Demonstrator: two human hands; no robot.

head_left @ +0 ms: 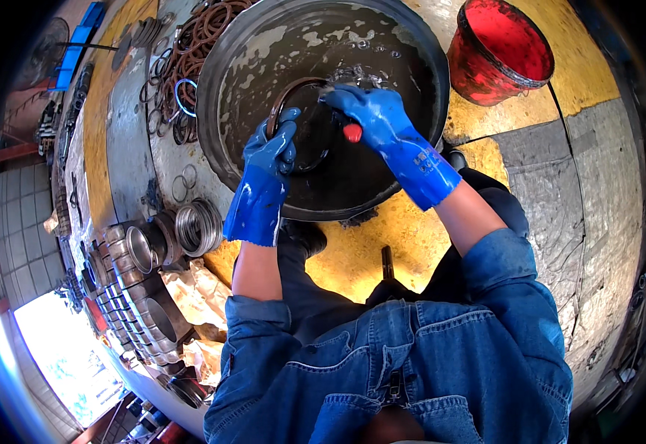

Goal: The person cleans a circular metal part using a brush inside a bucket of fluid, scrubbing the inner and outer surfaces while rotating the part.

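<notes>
Both my hands wear long blue rubber gloves, wet and shiny, over a wide dark basin (215,152) of murky liquid. My left hand (272,144) is closed around the near-left side of a brown metal ring (282,100), which is held up tilted. My right hand (371,111) is closed on a red-handled brush (352,133); the red handle end sticks out below the fist. The brush's head meets the ring's upper right edge and is mostly hidden by the glove. Part of the ring's lower curve looks dark against the liquid.
Right of the basin stands a red bucket (478,70) with a dirty rim. Piled brown rings (208,26) lie at the basin's left. Nearer are stacked thin steel rings (198,228), metal cylinders (134,285) and crumpled brown paper (193,296). My legs straddle yellow flooring (352,251).
</notes>
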